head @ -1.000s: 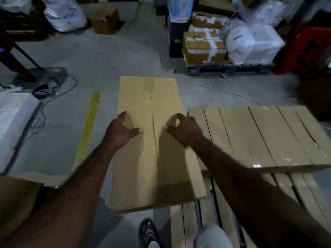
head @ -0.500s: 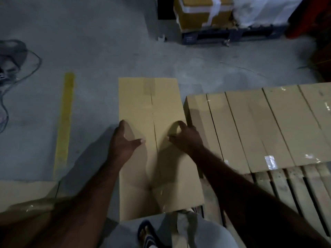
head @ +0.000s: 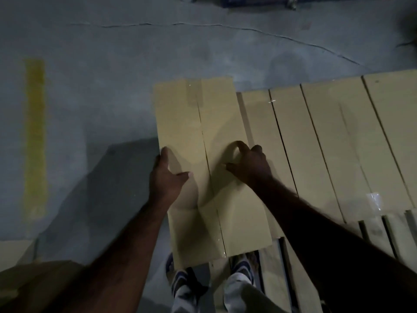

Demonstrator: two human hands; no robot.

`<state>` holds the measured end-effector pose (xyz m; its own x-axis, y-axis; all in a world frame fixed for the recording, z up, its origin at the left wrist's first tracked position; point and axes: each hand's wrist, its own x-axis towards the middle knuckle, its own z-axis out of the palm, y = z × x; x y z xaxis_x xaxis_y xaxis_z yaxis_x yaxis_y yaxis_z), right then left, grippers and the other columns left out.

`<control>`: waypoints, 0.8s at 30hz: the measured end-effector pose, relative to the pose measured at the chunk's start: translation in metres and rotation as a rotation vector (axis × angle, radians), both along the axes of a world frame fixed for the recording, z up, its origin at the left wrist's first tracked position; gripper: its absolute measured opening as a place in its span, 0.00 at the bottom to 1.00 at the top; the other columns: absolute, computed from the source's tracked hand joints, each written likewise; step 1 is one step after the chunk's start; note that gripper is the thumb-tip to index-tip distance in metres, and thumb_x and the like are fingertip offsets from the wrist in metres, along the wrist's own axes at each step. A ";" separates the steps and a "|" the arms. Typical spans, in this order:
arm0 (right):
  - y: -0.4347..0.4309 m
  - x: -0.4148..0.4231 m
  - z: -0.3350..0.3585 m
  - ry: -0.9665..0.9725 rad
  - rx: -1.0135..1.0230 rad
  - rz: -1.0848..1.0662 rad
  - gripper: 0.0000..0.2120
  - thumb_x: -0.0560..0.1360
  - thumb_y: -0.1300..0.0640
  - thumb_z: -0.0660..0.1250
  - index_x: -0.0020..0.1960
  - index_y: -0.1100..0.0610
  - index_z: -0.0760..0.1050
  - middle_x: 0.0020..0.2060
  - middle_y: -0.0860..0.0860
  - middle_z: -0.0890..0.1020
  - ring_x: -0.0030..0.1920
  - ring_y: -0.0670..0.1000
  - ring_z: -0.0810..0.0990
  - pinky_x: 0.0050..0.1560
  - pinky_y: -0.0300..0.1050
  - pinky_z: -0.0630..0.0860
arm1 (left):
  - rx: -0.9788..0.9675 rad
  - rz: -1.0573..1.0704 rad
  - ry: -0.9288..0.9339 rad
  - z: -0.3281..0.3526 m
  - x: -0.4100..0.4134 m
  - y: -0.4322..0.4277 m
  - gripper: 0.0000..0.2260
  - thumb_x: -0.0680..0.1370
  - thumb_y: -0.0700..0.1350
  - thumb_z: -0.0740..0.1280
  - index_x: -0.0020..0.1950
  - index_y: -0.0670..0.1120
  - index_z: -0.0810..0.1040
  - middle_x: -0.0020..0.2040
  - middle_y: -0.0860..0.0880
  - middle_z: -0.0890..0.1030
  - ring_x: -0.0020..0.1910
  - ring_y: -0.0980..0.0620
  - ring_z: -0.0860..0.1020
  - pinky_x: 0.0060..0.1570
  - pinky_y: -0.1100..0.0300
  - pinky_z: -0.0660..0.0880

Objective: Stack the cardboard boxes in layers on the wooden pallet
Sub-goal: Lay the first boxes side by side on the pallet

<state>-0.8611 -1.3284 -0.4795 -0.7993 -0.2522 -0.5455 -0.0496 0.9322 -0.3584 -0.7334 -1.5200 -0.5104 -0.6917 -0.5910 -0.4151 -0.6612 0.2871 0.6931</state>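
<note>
The left hand (head: pixel 168 175) and right hand (head: pixel 250 166) still grip the long cardboard box (head: pixel 198 123) by its side edges, thumbs on top; it has closed in beside the row of boxes (head: pixel 327 143) on the wooden pallet (head: pixel 373 231)

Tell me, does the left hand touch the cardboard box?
Touching. The head view shows the left hand gripping the cardboard box: thumb flat on top, fingers wrapped over its left edge.

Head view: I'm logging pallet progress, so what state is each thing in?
Long tan cardboard box: flaps closed, taped, held by both long edges.
Left hand: grips box's left edge.
Right hand: grips box's right edge.
Row of tan cardboard boxes: closed, lying side by side.
Wooden pallet: partly covered by that row.
</note>
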 end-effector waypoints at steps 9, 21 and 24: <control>0.011 -0.003 -0.055 0.031 0.118 0.012 0.37 0.74 0.42 0.72 0.77 0.47 0.59 0.66 0.61 0.69 0.66 0.63 0.68 0.64 0.56 0.72 | 0.002 0.012 -0.005 -0.061 -0.005 0.016 0.45 0.70 0.46 0.80 0.80 0.47 0.58 0.78 0.47 0.64 0.76 0.48 0.63 0.72 0.61 0.62; 0.016 0.006 -0.081 0.098 0.166 0.092 0.35 0.76 0.42 0.69 0.77 0.53 0.61 0.68 0.60 0.65 0.67 0.63 0.66 0.66 0.55 0.70 | -0.008 0.016 0.025 -0.093 -0.002 0.014 0.44 0.71 0.47 0.79 0.80 0.49 0.57 0.79 0.50 0.63 0.76 0.50 0.62 0.72 0.63 0.60; 0.018 0.010 -0.080 0.129 0.179 0.118 0.35 0.76 0.41 0.69 0.76 0.54 0.61 0.68 0.60 0.66 0.67 0.62 0.66 0.64 0.56 0.71 | 0.032 0.030 0.002 -0.092 -0.001 0.016 0.48 0.71 0.49 0.78 0.82 0.50 0.52 0.80 0.50 0.59 0.78 0.50 0.59 0.75 0.57 0.59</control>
